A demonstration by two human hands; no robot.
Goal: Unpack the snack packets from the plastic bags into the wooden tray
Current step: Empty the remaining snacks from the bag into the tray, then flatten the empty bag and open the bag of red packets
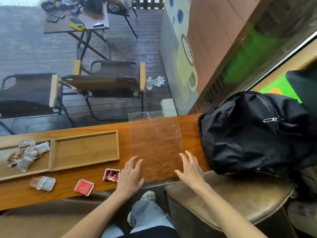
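Hands are spreading flat, the left hand (130, 176) and right hand (190, 170) gripping nothing, pressing the clear plastic bag (155, 143) at lower centre; smoothing outward evenly seems best.

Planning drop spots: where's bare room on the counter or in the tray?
Free: the right tray compartment, empty, bordered by the divider and the clear plastic bag. Also the counter strip between the crumpled packet and the red packet. Crowded: left compartment holds crumpled wrappers; both hands flatten the bag; the black backpack fills the right end.
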